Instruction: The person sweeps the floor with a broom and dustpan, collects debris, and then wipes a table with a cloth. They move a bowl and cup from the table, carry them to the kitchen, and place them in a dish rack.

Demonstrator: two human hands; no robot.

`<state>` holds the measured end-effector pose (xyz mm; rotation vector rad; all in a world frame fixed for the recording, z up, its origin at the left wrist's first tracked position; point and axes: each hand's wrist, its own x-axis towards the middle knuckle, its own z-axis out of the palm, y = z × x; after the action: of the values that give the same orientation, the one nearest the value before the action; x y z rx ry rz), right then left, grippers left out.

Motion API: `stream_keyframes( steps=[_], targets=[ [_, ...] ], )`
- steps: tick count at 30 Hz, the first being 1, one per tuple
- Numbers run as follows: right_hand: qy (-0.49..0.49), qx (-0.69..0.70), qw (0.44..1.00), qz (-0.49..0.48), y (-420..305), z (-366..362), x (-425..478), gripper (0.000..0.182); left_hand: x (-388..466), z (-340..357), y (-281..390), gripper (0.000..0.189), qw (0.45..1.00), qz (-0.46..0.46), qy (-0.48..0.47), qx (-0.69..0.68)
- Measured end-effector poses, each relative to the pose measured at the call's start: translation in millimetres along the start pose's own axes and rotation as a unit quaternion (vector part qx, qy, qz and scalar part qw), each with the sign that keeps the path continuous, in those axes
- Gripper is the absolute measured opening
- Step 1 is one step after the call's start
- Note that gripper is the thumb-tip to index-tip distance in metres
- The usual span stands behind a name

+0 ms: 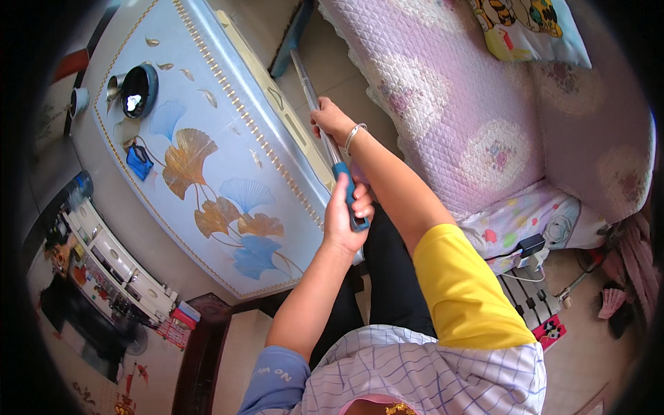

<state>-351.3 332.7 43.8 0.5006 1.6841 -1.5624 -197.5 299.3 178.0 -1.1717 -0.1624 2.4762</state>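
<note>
My left hand (346, 212) is wrapped around the blue grip (351, 194) at the near end of a long-handled broom. Farther along, my right hand (332, 120) holds the broom's metal shaft (306, 78); a silver bangle is on that wrist. The broom's blue head (294, 36) rests low on the tiled floor (332, 62), in the gap between a table and a sofa. Dark bristles seem to line its far side, and the top edge of the picture cuts part of it off.
On the left, a pale blue table (207, 155) with ginkgo-leaf patterns bears a dark round bowl (140, 91) and a blue packet (139, 162). A quilted sofa (441, 119) borders the right. Below it hangs a black power adapter (531, 245) with cables. A white cabinet (122, 259) stands far left.
</note>
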Motion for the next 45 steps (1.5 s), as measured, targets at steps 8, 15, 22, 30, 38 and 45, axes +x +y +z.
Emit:
stream_keyframes(
  steps=[8, 15, 22, 30, 38, 45],
  targets=[
    [0.053, 0.089, 0.994, 0.046, 73, -3, -36, 0.063, -37, -42, -15, 0.037, 0.988, -0.112, 0.075, -0.068],
    [0.096, 0.150, 0.978, 0.113, 143, -23, -124, 0.065, -82, -76, -53, 0.043, 0.961, -0.226, 0.158, -0.024],
    [0.150, 0.196, 0.953, 0.173, 199, -40, -204, 0.065, -118, -121, -90, 0.045, 0.925, -0.318, 0.209, -0.001],
    [0.205, 0.300, 0.911, 0.194, 264, -16, -259, 0.065, -158, -163, -93, 0.045, 0.878, -0.372, 0.286, 0.090],
    [0.250, 0.451, 0.836, 0.187, 317, 42, -289, 0.062, -192, -178, -59, 0.045, 0.816, -0.419, 0.346, 0.197],
    [0.284, 0.418, 0.863, 0.005, 275, 12, -247, 0.061, -149, -187, -35, 0.041, 0.819, -0.392, 0.215, 0.359]
  ],
)
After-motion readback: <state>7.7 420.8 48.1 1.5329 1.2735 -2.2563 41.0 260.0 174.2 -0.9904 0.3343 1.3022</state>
